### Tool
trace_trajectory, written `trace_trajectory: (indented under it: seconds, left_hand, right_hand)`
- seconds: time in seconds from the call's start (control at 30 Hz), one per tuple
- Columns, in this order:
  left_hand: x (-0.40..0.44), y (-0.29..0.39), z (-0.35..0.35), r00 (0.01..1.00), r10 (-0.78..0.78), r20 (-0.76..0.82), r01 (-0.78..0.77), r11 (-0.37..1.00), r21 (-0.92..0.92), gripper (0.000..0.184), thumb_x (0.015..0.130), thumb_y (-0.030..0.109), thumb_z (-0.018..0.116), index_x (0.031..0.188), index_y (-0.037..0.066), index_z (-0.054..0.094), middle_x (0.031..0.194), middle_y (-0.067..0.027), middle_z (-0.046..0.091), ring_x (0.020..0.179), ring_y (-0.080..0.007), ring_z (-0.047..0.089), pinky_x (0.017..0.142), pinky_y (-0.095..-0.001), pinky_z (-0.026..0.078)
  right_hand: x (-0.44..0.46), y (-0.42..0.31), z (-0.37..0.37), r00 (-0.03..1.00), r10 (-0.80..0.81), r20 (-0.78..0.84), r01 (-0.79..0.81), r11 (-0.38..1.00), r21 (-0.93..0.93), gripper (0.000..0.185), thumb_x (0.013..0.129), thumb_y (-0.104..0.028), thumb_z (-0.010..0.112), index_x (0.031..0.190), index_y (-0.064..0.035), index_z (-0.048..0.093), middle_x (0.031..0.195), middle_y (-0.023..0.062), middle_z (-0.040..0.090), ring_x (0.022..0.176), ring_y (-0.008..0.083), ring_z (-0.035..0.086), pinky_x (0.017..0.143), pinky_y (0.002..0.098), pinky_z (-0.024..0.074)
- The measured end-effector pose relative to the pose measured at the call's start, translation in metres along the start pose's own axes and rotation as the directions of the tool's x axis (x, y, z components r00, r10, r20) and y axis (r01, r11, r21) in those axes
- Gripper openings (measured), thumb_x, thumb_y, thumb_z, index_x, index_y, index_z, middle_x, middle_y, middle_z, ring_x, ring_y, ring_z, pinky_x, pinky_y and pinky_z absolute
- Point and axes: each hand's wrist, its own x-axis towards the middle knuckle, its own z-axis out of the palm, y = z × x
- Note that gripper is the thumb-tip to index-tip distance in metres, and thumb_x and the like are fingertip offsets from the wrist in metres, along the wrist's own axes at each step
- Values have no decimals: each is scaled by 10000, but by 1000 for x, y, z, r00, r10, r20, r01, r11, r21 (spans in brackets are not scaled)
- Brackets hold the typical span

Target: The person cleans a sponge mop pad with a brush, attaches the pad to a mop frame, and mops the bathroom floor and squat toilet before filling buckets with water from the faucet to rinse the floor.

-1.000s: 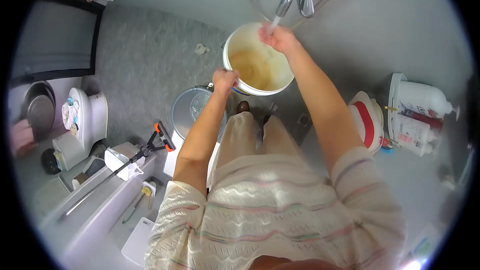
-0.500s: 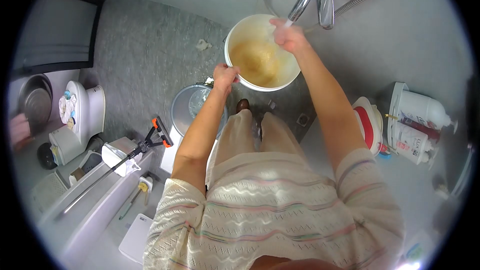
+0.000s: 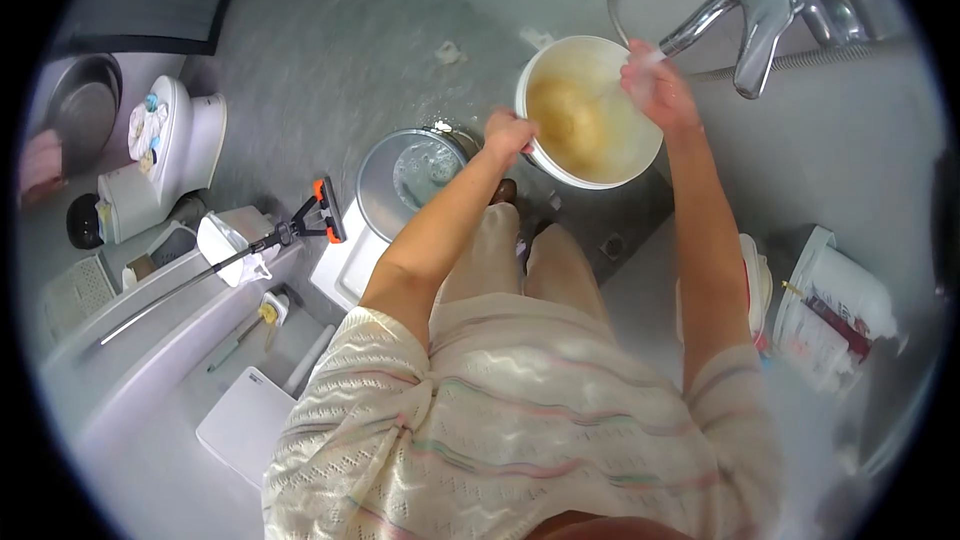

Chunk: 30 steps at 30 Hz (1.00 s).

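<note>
My left hand is closed on the left rim of a white bucket, which is tilted and holds yellowish-brown liquid. My right hand is at the bucket's upper right rim, under the spout of a chrome faucet. Water runs from the spout onto its spread fingers, which look blurred. A grey bucket with clear water in it stands below my left forearm.
A squeegee mop leans at the left, near a toilet and a white bin. Pump bottles stand in a rack at the right. A crumpled scrap lies on the grey floor.
The view has swung, so bucket, faucet and hands appear farther right. My left hand keeps its hold on the rim, and my right hand is still in the running water.
</note>
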Motion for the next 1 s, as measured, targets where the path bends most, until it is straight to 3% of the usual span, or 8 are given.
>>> trace_trajectory:
  seconds: [0.07, 0.17, 0.23, 0.33, 0.43, 0.53, 0.77, 1.0]
  left_hand:
    - [-1, -1, 2, 998, -12, -57, 12, 1000, 6, 234, 594, 28, 609, 801, -59, 544, 689, -97, 558, 533, -176, 543, 408, -271, 447]
    - [5, -4, 3, 997, 1, -78, 0, 1000, 13, 207, 578, 29, 612, 753, -58, 544, 647, -100, 553, 512, -178, 545, 403, -276, 448]
    - [5, -9, 6, 989, 23, -145, -25, 1000, -12, 172, 548, 41, 621, 666, -63, 553, 571, -109, 547, 465, -177, 546, 391, -281, 445]
    - [2, -7, 7, 991, -39, -128, 44, 999, 29, 254, 575, 19, 633, 793, -54, 526, 689, -109, 557, 562, -190, 561, 423, -285, 468]
    - [14, -24, 7, 991, -40, -130, 53, 994, 100, 307, 554, 31, 667, 807, -66, 521, 681, -112, 564, 544, -189, 562, 420, -281, 468]
    - [34, -47, 5, 985, -74, -156, 103, 977, 185, 344, 539, 39, 691, 817, -74, 523, 670, -110, 569, 515, -185, 558, 415, -276, 466]
    - [66, -84, 6, 969, -181, -168, 194, 979, 61, 287, 564, 8, 660, 813, -71, 538, 713, -120, 572, 564, -192, 574, 434, -278, 485]
    - [104, -132, 14, 963, -183, -200, 201, 976, 77, 337, 571, 5, 642, 872, -64, 506, 763, -133, 566, 590, -209, 580, 441, -289, 487]
  right_hand:
    - [-13, -4, 30, 981, -58, -187, 28, 987, -160, 288, 807, -73, 520, 1081, -13, 458, 923, 103, 547, 882, 240, 564, 751, 339, 461]
    - [-3, 6, -12, 930, 37, -366, -102, 982, -159, 260, 823, -66, 503, 1076, -20, 462, 927, 110, 559, 905, 249, 570, 744, 343, 477]
    - [-5, 7, -7, 947, 43, -317, -94, 985, -147, 259, 824, -66, 508, 1075, -21, 462, 956, 117, 559, 917, 253, 573, 724, 340, 489]
    - [-6, 19, -20, 953, 72, -294, -123, 980, -158, 262, 829, -74, 510, 1083, -35, 460, 992, 118, 559, 927, 255, 576, 696, 332, 501]
    - [-5, 26, -21, 946, 101, -309, -156, 975, -158, 263, 835, -76, 504, 1094, -59, 463, 1009, 104, 558, 941, 248, 572, 699, 328, 496]
    - [-12, 44, -23, 916, 122, -381, -202, 963, -177, 287, 838, -73, 500, 1122, -81, 458, 1033, 87, 550, 967, 238, 559, 720, 327, 482]
    - [-24, 79, -50, 872, 125, -473, -285, 915, -285, 375, 840, -81, 496, 1202, -62, 399, 1088, 78, 521, 1005, 219, 538, 735, 305, 457]
    - [-46, 133, -98, 766, 191, -614, -387, 899, -203, 361, 837, -80, 504, 1184, -39, 414, 1066, 80, 537, 999, 225, 542, 743, 306, 454]
